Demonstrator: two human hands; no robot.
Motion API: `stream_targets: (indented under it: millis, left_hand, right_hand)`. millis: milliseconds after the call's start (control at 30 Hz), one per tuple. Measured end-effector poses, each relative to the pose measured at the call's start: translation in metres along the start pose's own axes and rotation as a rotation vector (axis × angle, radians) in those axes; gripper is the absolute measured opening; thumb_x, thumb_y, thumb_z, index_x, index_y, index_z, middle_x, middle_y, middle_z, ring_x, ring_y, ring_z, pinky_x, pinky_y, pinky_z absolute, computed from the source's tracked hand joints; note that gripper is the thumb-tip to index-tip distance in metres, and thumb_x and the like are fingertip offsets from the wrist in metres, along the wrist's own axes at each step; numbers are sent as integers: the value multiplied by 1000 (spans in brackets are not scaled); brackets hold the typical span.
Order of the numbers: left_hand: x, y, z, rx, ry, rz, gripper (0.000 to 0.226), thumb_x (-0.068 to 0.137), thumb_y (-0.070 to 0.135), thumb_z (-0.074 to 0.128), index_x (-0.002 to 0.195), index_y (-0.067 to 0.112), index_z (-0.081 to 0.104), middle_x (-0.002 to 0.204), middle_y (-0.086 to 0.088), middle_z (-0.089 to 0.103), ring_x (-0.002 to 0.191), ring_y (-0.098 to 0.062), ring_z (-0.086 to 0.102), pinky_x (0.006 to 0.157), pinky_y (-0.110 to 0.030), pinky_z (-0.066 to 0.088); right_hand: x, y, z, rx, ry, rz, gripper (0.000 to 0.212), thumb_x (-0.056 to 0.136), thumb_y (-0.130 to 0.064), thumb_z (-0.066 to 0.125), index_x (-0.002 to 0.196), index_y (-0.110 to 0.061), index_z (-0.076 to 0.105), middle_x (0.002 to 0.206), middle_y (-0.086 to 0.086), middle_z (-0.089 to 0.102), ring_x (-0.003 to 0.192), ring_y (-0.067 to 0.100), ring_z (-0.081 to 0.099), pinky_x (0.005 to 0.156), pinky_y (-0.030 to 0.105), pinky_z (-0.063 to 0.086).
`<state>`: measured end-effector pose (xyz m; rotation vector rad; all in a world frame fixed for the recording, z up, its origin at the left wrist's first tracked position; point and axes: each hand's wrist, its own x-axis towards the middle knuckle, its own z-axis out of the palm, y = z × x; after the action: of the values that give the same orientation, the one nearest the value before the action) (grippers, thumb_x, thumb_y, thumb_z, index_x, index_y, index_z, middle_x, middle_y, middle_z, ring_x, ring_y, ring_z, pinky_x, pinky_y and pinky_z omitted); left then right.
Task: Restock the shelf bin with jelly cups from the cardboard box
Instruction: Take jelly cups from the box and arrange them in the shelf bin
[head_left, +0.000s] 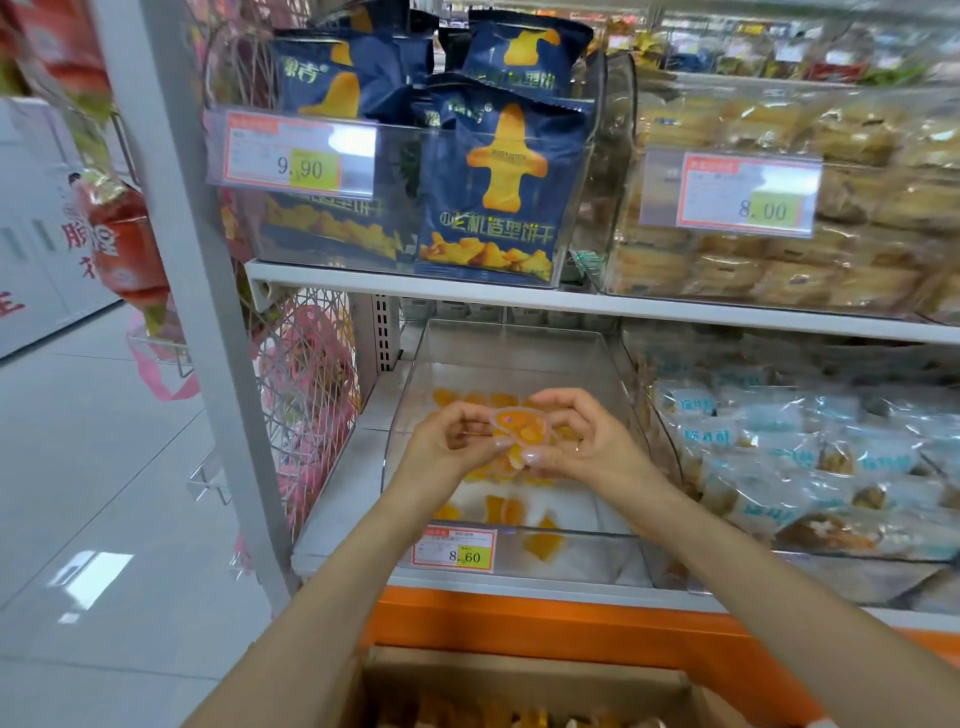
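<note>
Orange jelly cups (519, 428) are held clustered between curled fingers, left hand (449, 441) at 9 o'clock, right hand (589, 441) at 3. The clear shelf bin (615, 535) lies directly beneath them, the cardboard box (519, 675) at 6 o'clock. Judged ready for a straight drop.

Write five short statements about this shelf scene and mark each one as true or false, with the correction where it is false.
1. The left hand and the right hand together hold jelly cups above the clear bin. True.
2. The price tag on this bin reads 9.90. False: the price tag reads 8.60.
3. The bin is filled to its rim with cups. False: only a few cups lie on its floor, and much of the floor is bare.
4. The cardboard box is below the hands, at the bottom edge of the view. True.
5. Blue snack bags stand in a bin on the shelf above. True.
</note>
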<state>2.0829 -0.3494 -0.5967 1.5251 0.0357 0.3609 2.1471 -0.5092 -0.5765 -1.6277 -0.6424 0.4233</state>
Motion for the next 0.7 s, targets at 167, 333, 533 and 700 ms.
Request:
stream_targets:
  millis: [167,333,533,700]
  left_hand:
    - [-1,3,-7,-223,-132,-157,12,91,8,52,99,11,61,92,-6,65,83,-16,64,73,-24,55]
    - [0,8,-4,-315,-183,-292,14,91,12,51,96,13,63,79,-1,69,72,-13,65,64,-20,53]
    - [-2,11,-1,-332,-196,-335,12,89,11,50,89,13,61,74,-4,69,70,-18,65,59,-21,49]
    - [0,15,0,-324,-182,-361,13,92,13,50,91,13,63,74,-4,69,67,-14,66,59,-20,52]
  right_hand:
    - [2,-17,-18,-315,-110,-125,72,64,-6,82,119,-39,48,107,6,56,80,18,63,75,37,54]
    - [10,-36,-33,-725,-390,-382,73,75,-14,78,132,-41,42,123,-5,45,107,2,48,90,17,43]
    - [23,-51,-35,-1003,-485,-411,77,69,-29,83,130,-48,39,117,-11,47,100,0,45,90,38,46]
    - [26,-63,-35,-1156,-497,-413,72,67,-37,83,128,-29,47,114,-13,43,100,2,45,88,35,45]
